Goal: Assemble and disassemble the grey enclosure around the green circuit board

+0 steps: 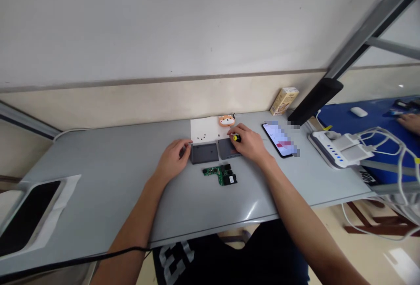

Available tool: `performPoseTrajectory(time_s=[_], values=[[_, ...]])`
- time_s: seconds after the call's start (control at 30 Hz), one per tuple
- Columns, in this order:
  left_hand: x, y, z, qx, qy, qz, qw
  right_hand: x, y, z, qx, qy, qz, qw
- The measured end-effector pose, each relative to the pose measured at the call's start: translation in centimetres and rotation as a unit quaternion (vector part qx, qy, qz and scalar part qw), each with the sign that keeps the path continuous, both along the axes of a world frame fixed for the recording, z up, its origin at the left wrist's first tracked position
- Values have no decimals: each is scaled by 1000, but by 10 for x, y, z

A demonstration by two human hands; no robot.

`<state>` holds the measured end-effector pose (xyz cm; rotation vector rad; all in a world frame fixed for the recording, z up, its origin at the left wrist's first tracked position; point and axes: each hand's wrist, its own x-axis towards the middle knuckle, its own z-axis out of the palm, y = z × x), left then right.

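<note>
My right hand [248, 144] is closed round a small screwdriver [236, 138] with a yellow and black end, over a dark grey case half [226, 149]. Part of that case half is hidden under the fingers. My left hand [173, 159] rests at the left edge of a second dark, shallow case half [204, 153], loosely curled, thumb and forefinger apart. In front of both halves lies a green circuit board [221, 174] with black parts. Several tiny screws [201, 137] are scattered on a white sheet of paper [205, 126] behind them.
An orange and white animal-faced case [226, 120] sits on the paper. Rightward are a lit phone [277, 138], a carton [284, 100], and a white power strip [337, 149] with cables. A dark-screened device [29, 215] lies far left. Another person's hand [410, 122] shows at far right.
</note>
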<state>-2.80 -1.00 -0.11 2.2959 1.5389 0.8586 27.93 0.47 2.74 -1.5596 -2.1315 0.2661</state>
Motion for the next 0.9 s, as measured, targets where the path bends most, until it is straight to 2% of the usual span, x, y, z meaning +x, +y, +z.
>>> performPoseTrajectory(time_s=[0.23, 0.6, 0.9], values=[[1, -1, 1, -7, 4, -1, 1000, -2, -3, 3, -44, -28, 11, 999], [5, -8, 10, -11, 11, 2, 1000, -5, -1, 2, -48, -22, 3, 999], [5, -9, 8, -15, 3, -8, 1000, -4, -1, 2, -51, -17, 5, 999]])
